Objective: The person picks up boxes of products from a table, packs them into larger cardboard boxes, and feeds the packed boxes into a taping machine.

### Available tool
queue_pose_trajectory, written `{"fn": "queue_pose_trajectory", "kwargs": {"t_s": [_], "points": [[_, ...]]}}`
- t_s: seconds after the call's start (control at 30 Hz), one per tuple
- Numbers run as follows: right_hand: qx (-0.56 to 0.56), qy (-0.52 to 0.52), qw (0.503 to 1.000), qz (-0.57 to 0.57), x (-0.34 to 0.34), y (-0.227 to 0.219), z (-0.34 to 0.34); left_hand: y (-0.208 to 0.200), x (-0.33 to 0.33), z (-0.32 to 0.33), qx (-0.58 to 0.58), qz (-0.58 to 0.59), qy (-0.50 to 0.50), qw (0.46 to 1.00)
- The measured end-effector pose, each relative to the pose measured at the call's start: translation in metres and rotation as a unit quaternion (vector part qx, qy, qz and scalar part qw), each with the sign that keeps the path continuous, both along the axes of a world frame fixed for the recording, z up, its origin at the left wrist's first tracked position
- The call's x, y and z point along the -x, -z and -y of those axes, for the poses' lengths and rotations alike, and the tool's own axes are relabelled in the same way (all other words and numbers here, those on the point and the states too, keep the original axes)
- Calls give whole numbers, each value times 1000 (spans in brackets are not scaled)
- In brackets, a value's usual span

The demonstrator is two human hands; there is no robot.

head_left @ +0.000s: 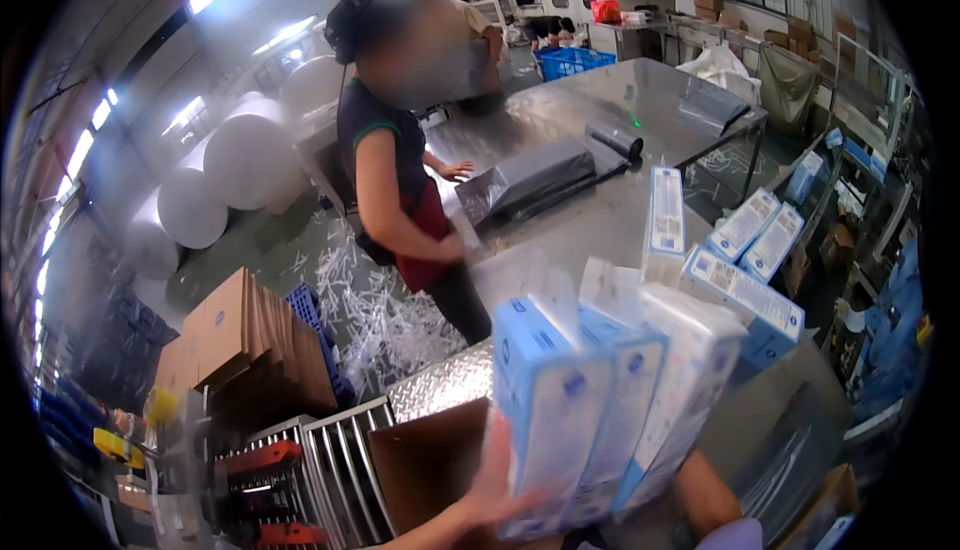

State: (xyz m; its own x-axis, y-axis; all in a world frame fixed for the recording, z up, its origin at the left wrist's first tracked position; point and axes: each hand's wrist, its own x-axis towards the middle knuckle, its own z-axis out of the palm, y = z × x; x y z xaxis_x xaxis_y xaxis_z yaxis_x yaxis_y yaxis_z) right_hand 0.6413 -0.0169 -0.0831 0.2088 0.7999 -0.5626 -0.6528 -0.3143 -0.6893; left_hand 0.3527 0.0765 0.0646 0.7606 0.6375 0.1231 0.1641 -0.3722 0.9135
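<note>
A row of blue-and-white packs [555, 420] is held upright and slightly tilted in front of me, with clear wrap sticking up at their tops. My left hand [500, 485] presses against the left side of the row, its fingers blurred. On the other side, my right forearm [705, 495] reaches up behind the packs, which hide the right hand. Just left of the held packs stands an open brown carton [430, 475], partly covered by my left arm. More packs [745, 295] lie and stand on the metal table to the right, one tall pack [664, 225] upright among them.
A person [395, 165] stands across at the metal table [640, 85], near grey plastic-wrapped bundles [535, 178]. A roller conveyor [345, 480] with red parts runs at lower left, beside stacked flat cartons [240, 350]. Paper scraps [370, 320] litter the floor; large white rolls [255, 155] stand behind.
</note>
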Motion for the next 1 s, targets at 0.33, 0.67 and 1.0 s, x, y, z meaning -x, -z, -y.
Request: {"fn": "queue_pose_trajectory", "kwargs": {"t_s": [0.33,0.67,1.0], "points": [[-54,-48,997,-3,129,17,-7,-40,71,72,-165,-377,-55,910],[-156,-61,953,254,202,11,-64,79,179,71,-54,-55,-431,899],[-283,-245,401,836,260,82,-87,188,125,-19,-279,-477,-237,799]]}}
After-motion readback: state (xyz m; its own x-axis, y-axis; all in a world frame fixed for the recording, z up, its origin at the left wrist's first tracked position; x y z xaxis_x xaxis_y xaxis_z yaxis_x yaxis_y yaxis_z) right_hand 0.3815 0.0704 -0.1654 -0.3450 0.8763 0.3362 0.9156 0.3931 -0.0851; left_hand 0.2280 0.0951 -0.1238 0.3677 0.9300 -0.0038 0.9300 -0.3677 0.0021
